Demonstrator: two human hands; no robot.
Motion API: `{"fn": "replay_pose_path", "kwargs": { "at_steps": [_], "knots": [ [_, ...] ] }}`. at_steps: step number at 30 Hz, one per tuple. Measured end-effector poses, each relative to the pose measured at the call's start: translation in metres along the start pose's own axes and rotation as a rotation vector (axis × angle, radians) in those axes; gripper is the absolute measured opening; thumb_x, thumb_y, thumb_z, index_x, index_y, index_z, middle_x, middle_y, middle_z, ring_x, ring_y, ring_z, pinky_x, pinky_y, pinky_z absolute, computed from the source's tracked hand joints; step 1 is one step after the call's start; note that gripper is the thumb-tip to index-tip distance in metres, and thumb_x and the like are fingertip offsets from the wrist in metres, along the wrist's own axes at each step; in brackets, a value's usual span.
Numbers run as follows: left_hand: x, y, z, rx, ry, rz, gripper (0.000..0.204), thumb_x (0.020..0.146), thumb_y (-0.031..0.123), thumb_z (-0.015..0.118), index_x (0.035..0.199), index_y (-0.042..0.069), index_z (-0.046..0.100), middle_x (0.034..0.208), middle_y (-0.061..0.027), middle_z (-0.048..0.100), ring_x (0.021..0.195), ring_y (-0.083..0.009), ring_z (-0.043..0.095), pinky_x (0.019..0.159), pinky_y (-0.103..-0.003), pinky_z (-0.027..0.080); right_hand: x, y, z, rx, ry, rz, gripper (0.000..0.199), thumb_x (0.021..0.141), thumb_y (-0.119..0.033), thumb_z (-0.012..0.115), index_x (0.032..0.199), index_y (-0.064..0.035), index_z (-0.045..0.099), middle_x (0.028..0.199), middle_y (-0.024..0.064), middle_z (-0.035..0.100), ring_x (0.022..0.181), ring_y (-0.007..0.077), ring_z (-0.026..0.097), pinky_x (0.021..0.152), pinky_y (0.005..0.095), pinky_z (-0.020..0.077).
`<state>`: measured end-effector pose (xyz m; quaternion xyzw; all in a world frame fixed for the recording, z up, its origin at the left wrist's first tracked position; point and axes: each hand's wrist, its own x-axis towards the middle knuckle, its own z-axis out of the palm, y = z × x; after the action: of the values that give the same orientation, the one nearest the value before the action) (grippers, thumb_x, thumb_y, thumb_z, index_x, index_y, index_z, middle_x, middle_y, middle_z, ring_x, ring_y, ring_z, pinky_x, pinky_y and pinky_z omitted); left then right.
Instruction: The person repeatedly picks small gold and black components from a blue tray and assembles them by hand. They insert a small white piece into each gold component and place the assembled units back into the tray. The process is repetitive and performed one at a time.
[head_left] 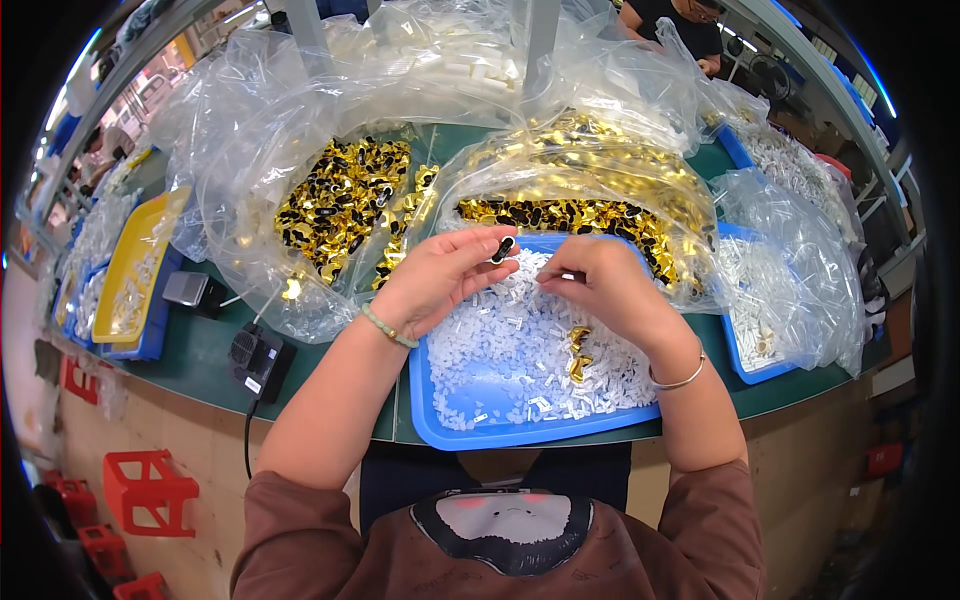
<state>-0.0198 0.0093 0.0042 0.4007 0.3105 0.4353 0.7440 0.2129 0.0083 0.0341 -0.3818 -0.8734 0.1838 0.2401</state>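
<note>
Between the thumb and fingers of my left hand [440,272] is a small oval black part [503,249] with a pale rim, held above the far left of a blue tray [530,436]. My right hand [608,283] is pinched a short way to the right, over the same tray. Whatever its fingertips hold is too small or hidden to name. Many small white plastic pieces [480,350] fill most of the tray. A few shiny gold parts [578,355] lie on top of them, below my right hand.
Clear plastic bags of gold-and-black parts [345,205] spread behind the tray. To the right stands another blue tray [747,350] with white pieces, partly under plastic. A yellow tray [125,280] and a small black device [262,362] with a cable are on the left. A person [690,30] sits across.
</note>
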Motion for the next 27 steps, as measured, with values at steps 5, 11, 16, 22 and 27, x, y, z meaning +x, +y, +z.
{"fn": "replay_pose_path", "kwargs": {
  "at_steps": [5, 11, 16, 22, 27],
  "knots": [
    [-0.001, -0.003, 0.004, 0.000, 0.006, -0.001, 0.035, 0.099, 0.008, 0.055, 0.132, -0.004, 0.054, 0.126, -0.0130, 0.060, 0.113, -0.0199, 0.062, 0.100, -0.027, 0.052, 0.001, -0.004, -0.003, 0.055, 0.059, 0.025, 0.010, 0.082, -0.010, 0.069, 0.089, -0.0022, 0.069, 0.085, 0.0126, 0.067, 0.080, 0.0302, 0.065, 0.070, 0.0376, 0.0505],
    [0.002, -0.008, 0.001, -0.019, -0.013, -0.041, 0.036, 0.099, 0.007, 0.055, 0.133, -0.004, 0.052, 0.128, -0.0123, 0.059, 0.111, -0.0185, 0.063, 0.099, -0.027, 0.052, 0.003, -0.014, 0.000, 0.200, 0.137, 0.083, 0.008, 0.083, -0.007, 0.067, 0.088, -0.0016, 0.066, 0.084, 0.0114, 0.064, 0.074, 0.0255, 0.064, 0.066, 0.0331, 0.0494],
    [0.004, -0.010, 0.002, -0.043, -0.052, -0.057, 0.037, 0.098, 0.006, 0.056, 0.134, -0.004, 0.052, 0.127, -0.0118, 0.060, 0.112, -0.0168, 0.062, 0.098, -0.026, 0.053, 0.003, -0.010, 0.009, 0.172, 0.208, 0.077, 0.005, 0.082, -0.006, 0.066, 0.085, -0.0020, 0.064, 0.084, 0.0112, 0.064, 0.072, 0.0248, 0.063, 0.064, 0.0328, 0.0493],
    [0.002, -0.008, 0.003, -0.083, -0.042, -0.022, 0.038, 0.098, 0.006, 0.056, 0.135, -0.003, 0.051, 0.125, -0.0118, 0.060, 0.113, -0.0160, 0.061, 0.098, -0.027, 0.053, 0.000, -0.008, 0.007, 0.024, 0.215, 0.032, 0.005, 0.081, -0.005, 0.066, 0.085, -0.0022, 0.064, 0.083, 0.0108, 0.064, 0.070, 0.0244, 0.063, 0.062, 0.0321, 0.0488],
    [0.004, -0.011, 0.000, -0.120, -0.074, -0.026, 0.037, 0.099, 0.008, 0.056, 0.134, -0.003, 0.052, 0.124, -0.0110, 0.061, 0.110, -0.0147, 0.062, 0.099, -0.026, 0.052, 0.004, -0.014, 0.007, 0.212, 0.221, 0.083, 0.007, 0.082, -0.006, 0.069, 0.088, -0.0025, 0.066, 0.083, 0.0104, 0.064, 0.071, 0.0222, 0.064, 0.061, 0.0317, 0.0488]
  ]
}}
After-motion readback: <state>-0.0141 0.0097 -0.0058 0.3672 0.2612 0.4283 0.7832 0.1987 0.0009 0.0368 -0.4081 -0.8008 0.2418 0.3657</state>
